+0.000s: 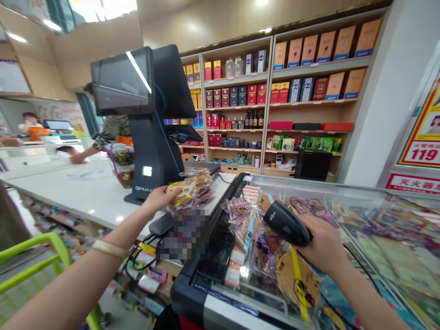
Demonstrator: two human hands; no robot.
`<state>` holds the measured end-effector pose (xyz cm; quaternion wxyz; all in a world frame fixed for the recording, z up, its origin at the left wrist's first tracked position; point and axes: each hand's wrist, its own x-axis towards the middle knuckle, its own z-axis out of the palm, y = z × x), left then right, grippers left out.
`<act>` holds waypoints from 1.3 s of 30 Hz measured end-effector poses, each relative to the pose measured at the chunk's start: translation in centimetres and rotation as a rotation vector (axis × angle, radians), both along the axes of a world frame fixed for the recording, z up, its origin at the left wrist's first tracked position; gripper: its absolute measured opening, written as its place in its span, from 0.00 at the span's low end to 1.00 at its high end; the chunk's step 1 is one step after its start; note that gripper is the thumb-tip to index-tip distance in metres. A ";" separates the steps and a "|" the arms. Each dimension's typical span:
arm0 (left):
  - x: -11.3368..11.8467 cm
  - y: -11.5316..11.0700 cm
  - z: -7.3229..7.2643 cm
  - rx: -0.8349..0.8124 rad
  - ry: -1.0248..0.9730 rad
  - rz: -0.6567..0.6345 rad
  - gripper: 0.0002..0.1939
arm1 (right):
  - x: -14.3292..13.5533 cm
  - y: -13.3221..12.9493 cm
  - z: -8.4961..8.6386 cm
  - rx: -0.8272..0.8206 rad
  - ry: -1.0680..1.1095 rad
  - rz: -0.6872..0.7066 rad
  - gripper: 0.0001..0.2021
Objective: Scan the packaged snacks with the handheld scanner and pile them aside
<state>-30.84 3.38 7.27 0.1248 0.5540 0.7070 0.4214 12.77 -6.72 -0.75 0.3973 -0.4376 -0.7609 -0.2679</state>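
My left hand (162, 200) is closed on a clear packet of flat biscuits (185, 191) with yellow markings. That packet rests against a pile of similar packets (203, 195) on the white counter, beside the till's base. My right hand (325, 240) grips a black barcode scanner (287, 224), its head pointing left. Beneath the scanner, on the glass top of a display case, lie clear bags of round biscuits (297, 279) with yellow, blue and purple strips. The undersides of my right fingers are hidden by the scanner.
A dual-screen till (151, 123) stands on the white counter (79, 190). Behind it is a jar-like package (122, 162) and another person's arm (91, 151). A green basket (34, 270) is at lower left. Cables (140, 250) hang below; boxed goods fill shelves (237, 105).
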 end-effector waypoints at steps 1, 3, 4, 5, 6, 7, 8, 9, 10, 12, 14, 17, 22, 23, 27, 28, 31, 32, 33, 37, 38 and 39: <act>0.3 -0.3 0.0 -0.024 -0.041 -0.040 0.27 | 0.0 0.0 0.0 -0.007 0.000 0.002 0.14; 1.1 -0.7 0.0 -0.039 -0.103 -0.081 0.28 | 0.0 0.0 0.1 -0.013 -0.003 0.003 0.14; 1.4 -0.7 0.0 -0.013 -0.127 -0.078 0.29 | 0.0 0.0 0.1 -0.011 -0.005 0.002 0.14; 1.6 -0.7 0.0 0.016 -0.141 -0.072 0.30 | 0.0 0.0 0.1 -0.008 -0.006 0.001 0.14; 1.8 -0.7 -0.1 0.049 -0.140 -0.062 0.31 | 0.1 0.0 0.1 -0.006 -0.006 0.000 0.14; 1.8 -0.6 -0.2 0.087 -0.127 -0.050 0.32 | 0.1 0.0 0.1 -0.004 -0.003 -0.002 0.15; 1.8 -0.4 -0.3 0.129 -0.105 -0.034 0.33 | 0.1 0.0 0.1 -0.003 0.001 -0.005 0.15; 1.7 -0.3 -0.4 0.173 -0.077 -0.017 0.34 | 0.1 0.0 0.1 -0.002 0.006 -0.008 0.15; 1.6 -0.2 -0.5 0.221 -0.046 0.002 0.33 | 0.0 -0.1 0.1 -0.004 0.010 -0.010 0.15; 1.5 -0.2 -0.5 0.318 0.005 0.031 0.32 | 0.0 -0.1 0.1 -0.019 0.014 -0.010 0.15; 1.4 -0.3 -0.4 0.391 0.029 0.038 0.29 | -0.1 -0.1 0.2 -0.037 0.019 -0.005 0.15; 2.0 -0.7 -0.1 0.447 -0.001 -0.027 0.24 | -0.3 -0.1 0.2 -0.055 0.031 0.001 0.14; 4.5 -1.8 0.4 0.567 -0.127 -0.186 0.22 | -0.6 -0.4 0.5 -0.076 0.046 0.043 0.14; 5.2 -2.1 0.5 0.573 -0.140 -0.223 0.22 | -0.8 -0.5 0.6 -0.075 0.045 0.054 0.13; 8.4 -3.2 0.5 0.556 -0.153 -0.337 0.20 | -1.5 -1.1 1.2 -0.063 0.038 0.105 0.11; 9.2 -3.5 0.4 0.554 -0.153 -0.358 0.20 | -1.6 -1.2 1.3 -0.059 0.042 0.121 0.10; 11.5 -3.9 0.0 0.538 -0.142 -0.416 0.18 | -2.1 -1.4 1.5 -0.079 0.051 0.153 0.10; 12.2 -4.0 -0.2 0.533 -0.137 -0.431 0.17 | -2.2 -1.5 1.6 -0.092 0.049 0.157 0.10; 12.8 -4.1 -0.3 0.528 -0.134 -0.444 0.16 | -2.3 -1.5 1.6 -0.106 0.045 0.158 0.10; 14.3 -4.2 -0.9 0.517 -0.146 -0.480 0.15 | -2.5 -1.4 1.5 -0.151 0.047 0.158 0.09; 14.5 -4.2 -1.0 0.510 -0.152 -0.487 0.16 | -2.5 -1.4 1.5 -0.156 0.054 0.153 0.09; 14.5 -4.2 -1.1 0.500 -0.159 -0.494 0.16 | -2.5 -1.5 1.5 -0.152 0.059 0.148 0.09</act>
